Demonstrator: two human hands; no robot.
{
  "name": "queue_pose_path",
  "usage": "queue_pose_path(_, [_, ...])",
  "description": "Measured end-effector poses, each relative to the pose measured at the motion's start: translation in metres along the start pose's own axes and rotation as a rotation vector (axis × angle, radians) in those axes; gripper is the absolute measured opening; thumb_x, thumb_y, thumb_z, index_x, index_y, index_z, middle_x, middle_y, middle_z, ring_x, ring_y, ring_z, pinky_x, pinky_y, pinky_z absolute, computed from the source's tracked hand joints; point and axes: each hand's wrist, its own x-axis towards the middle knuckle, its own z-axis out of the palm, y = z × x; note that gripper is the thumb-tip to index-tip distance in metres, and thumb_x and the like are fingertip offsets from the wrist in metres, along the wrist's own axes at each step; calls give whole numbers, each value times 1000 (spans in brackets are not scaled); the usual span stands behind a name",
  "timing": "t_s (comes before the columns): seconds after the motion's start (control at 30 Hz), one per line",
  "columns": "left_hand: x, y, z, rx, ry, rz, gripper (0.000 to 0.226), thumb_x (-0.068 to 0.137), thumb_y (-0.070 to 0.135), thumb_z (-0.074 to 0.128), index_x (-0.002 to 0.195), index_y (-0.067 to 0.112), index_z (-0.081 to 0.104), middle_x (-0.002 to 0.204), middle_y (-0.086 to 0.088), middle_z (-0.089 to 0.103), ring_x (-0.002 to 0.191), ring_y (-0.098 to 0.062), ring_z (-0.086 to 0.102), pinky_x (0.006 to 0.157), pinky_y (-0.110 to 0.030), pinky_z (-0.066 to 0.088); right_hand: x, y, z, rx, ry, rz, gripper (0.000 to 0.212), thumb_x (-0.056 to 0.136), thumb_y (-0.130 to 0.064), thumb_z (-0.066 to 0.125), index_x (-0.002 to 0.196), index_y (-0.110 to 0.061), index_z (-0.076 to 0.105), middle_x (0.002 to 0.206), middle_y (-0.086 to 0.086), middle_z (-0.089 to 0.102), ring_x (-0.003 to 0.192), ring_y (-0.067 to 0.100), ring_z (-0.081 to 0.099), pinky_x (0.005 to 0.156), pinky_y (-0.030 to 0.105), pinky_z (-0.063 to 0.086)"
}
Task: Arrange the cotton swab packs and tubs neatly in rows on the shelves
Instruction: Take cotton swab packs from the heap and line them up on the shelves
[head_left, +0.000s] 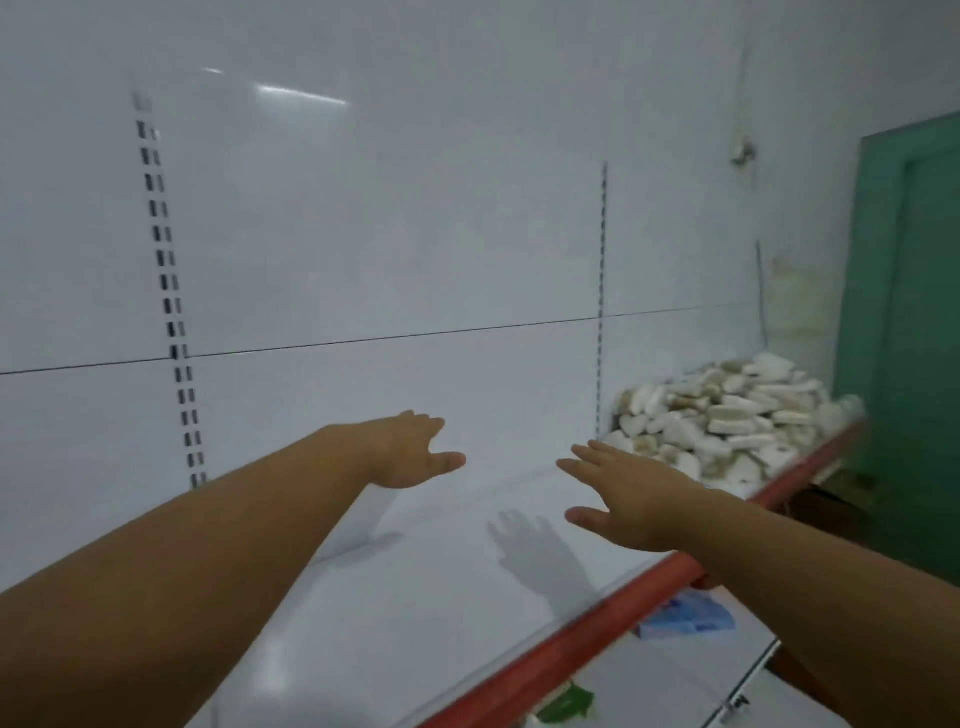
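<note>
Across the upper 2 thirds of the frame stands a white back panel, glossy enough to catch a streak of light at the top. It carries 2 slotted uprights: one at the left and a thinner-looking one right of centre.

Below it a white shelf runs from the lower left up toward the right. Its red front edge cuts diagonally through the lower right of the frame. At the far right edge is a green door.

The cotton swab packs lie in a loose heap at the right end of the shelf, right of centre, jumbled against the back panel and reaching to the red edge. They are pale and too blurred to count.

Both bare arms reach in from the bottom corners. The left hand, at centre, is held flat with straight fingers and the thumb out, near the back panel and holding nothing. The right hand, just right of centre, is also spread flat and holds nothing. It hovers palm down over the shelf, near the heap but apart from it, and its shadow falls on the white surface beneath.

Under the red edge, on a lower shelf, lies a small blue pack. Further toward the bottom is a smaller green item, too blurred to identify.
</note>
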Motion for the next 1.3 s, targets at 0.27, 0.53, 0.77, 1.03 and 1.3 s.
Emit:
queue_pose_path(0.27, [125,205,-7,-88,33,327,74,97,60,32,155,21,7,162,-2,8,148,-17,14,119,-32,14,-82,205,13,111,-42,392,68,97,-53,41,154,-33,8,162,-5,-1,147,19,14,116,36,20])
queue_pose_path(0.53, [263,268,16,-105,-3,400,61,96,52,46,147,21,32,150,-1,40,134,-20,41,109,-32,33,-51,308,60,92,-89,339,65,97,-47,45,152,-32,15,162,-5,5,147,16,13,118,34,20])
queue_pose_path(0.77, [403,263,29,-223,134,221,57,94,37,56,145,21,38,147,-1,44,130,-18,44,102,-25,35,50,390,60,47,37,165,56,96,-45,47,148,-33,28,155,-12,24,140,8,23,112,25,23])
queue_pose_path(1.03, [485,267,67,-339,203,46,66,81,43,72,135,20,44,124,-1,56,109,-19,55,91,-32,46,151,441,79,139,240,-32,42,93,-39,53,133,-29,48,134,-11,46,123,8,42,101,22,31])
queue_pose_path(1.3, [486,257,69,-1137,375,-149,16,90,1,60,95,14,68,82,-1,71,73,-14,65,65,-24,56,250,462,89,168,149,-296,50,89,-32,60,136,-27,46,138,-6,45,123,15,43,102,29,35])
